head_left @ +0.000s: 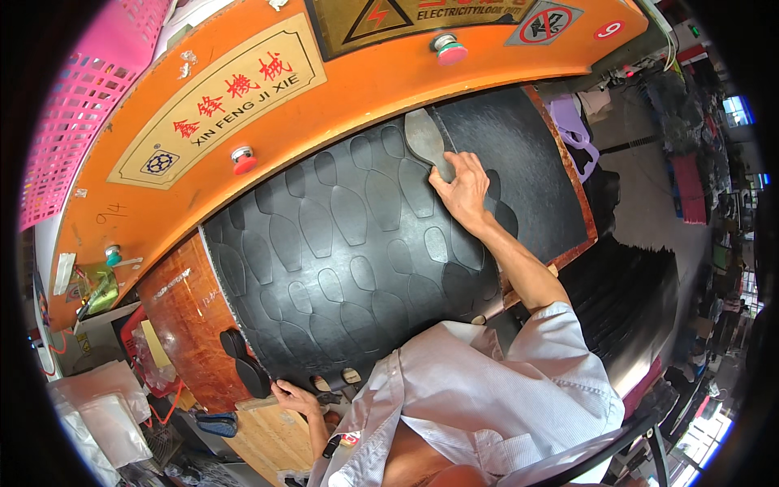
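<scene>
A large black rubber sheet (312,272) lies in front of me, scored with rows of shoe-sole outlines. At its far side my right hand (465,185) is closed round the narrow end of a grey, sole-shaped cutting die (425,136), which rests on the sheet beside the last outlines. At the near left corner of the sheet, the fingers of my left hand (294,398) are closed on the edge; the fingertips show only in part. Just left of that hand, a stack of black shoe soles (245,364) sits on the reddish-brown board (182,321).
An orange press beam (349,89) with push buttons spans the far side, close above the sheet. A pink plastic basket (93,114) stands at the upper left. Black sheets (617,296) are piled to the right. Clear plastic bags (105,418) lie at the lower left.
</scene>
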Demonstrator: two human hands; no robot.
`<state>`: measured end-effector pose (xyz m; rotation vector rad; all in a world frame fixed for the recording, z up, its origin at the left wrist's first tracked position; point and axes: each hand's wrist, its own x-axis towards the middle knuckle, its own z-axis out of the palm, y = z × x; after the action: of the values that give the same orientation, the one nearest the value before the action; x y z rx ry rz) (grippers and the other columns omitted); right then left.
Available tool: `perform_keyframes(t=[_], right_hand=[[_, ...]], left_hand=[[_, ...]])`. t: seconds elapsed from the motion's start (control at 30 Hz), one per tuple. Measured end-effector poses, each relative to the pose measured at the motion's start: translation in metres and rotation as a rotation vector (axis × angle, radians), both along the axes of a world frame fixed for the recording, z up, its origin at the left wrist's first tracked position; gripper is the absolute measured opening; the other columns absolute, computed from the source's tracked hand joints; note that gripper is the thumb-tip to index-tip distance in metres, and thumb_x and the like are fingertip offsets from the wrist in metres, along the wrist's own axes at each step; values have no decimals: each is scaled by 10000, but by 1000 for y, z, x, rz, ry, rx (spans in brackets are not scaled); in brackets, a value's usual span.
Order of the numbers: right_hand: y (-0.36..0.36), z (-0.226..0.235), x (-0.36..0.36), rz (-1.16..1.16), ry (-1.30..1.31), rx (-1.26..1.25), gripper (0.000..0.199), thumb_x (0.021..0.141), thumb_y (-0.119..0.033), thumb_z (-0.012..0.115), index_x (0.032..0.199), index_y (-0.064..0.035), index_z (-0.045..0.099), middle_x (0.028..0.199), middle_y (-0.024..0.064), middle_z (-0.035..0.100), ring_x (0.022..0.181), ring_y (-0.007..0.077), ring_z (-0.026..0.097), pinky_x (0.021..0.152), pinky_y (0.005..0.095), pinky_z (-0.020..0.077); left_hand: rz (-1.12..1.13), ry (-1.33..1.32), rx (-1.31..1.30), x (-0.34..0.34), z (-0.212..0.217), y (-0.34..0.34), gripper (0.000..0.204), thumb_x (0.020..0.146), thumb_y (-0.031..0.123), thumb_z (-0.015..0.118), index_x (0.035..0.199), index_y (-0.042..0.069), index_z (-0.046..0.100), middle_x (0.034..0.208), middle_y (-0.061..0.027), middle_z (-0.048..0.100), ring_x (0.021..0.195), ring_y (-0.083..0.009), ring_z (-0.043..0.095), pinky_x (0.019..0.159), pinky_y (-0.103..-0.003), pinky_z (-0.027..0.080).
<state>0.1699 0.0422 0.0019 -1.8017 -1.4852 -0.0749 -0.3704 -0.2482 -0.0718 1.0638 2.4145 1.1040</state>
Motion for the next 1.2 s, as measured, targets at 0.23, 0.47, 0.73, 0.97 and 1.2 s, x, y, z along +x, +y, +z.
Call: perform_keyframes(t=[0.23,0.47,0.73,0.97,1.2], right_hand=[[-1,7,3,24,-20,-110,367,851,-222,798,1098,39,723,932,158,684,889,321,657,763,432,543],[-33,13,22,-59,543,-149,329,995,-239,706,1159,47,716,1001,149,726,825,213,685,752,357,552],[-39,17,40,-130,692,74,223,1047,-193,661,1099,13,732,907,78,722,772,109,636,715,295,529],[32,91,35,75,405,554,191,1014,-127,689,882,4,642,722,93,583,620,181,533,590,347,445],[100,153,20,211,188,417,220,1027,-208,643,917,-18,636,791,130,623,785,328,630,727,435,494]], left_hand=[[-18,30,-17,-1,0,1,470,1122,284,508,1285,-147,597,1172,-273,700,1011,-299,617,961,-399,481],[-26,68,-3,5,7,13,451,1117,276,511,1235,-149,606,1111,-271,703,953,-297,607,925,-399,491],[-34,151,132,21,15,71,367,1086,235,522,1052,-116,626,810,-210,623,727,-266,491,698,-439,444],[-18,251,274,33,25,135,331,1062,219,538,983,-87,633,702,-155,566,633,-240,471,629,-424,422],[-88,309,252,24,31,201,323,1051,244,532,965,-49,636,781,-252,625,687,-388,572,692,-477,455]])
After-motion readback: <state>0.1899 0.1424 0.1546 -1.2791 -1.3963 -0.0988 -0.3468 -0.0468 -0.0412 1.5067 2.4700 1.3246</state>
